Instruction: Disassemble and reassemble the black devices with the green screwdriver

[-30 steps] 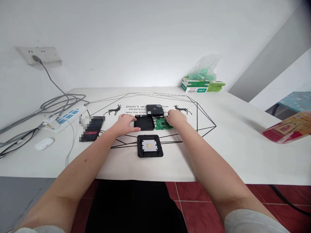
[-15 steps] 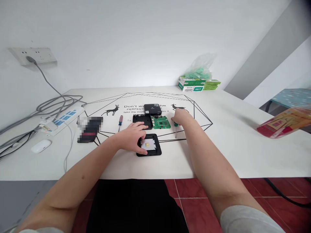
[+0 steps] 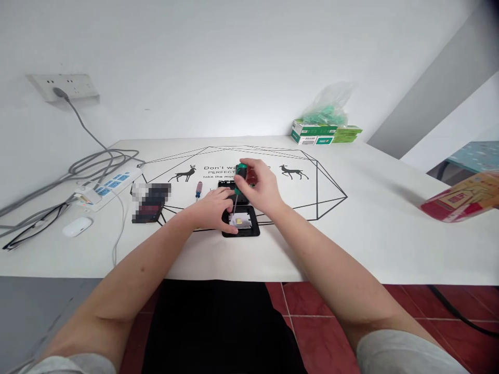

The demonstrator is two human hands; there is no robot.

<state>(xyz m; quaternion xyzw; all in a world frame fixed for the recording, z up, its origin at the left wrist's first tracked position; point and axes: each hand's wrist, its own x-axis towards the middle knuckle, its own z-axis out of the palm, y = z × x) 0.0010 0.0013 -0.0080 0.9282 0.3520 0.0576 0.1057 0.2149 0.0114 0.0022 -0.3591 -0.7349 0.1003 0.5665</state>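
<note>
My right hand (image 3: 262,184) grips a screwdriver (image 3: 241,179) by its green and black handle, holding it nearly upright. The shaft slants down to the left part of a light metal plate (image 3: 245,223) inside a black plastic housing (image 3: 255,229). Whether the tip sits in a screw cannot be made out. My left hand (image 3: 212,210) clasps the left side of that housing, thumb at the front edge and fingers towards the back. On the plate is a small yellow square pad (image 3: 239,221). Behind lies another black housing part (image 3: 223,185), partly covered by my hands. The green circuit board is almost wholly hidden.
A second screwdriver (image 3: 199,189) lies left of the housing. Further left are a blurred dark object (image 3: 152,203), a power strip (image 3: 117,182) with cables, a white case (image 3: 78,227) and glasses (image 3: 35,227). Boxes (image 3: 314,132) stand at the back, and a red-yellow bag (image 3: 460,200) at the right.
My right hand has picked up the green screwdriver from the table at the right and brought it left over the plate. My left hand stays on the housing. The view has shifted slightly.
</note>
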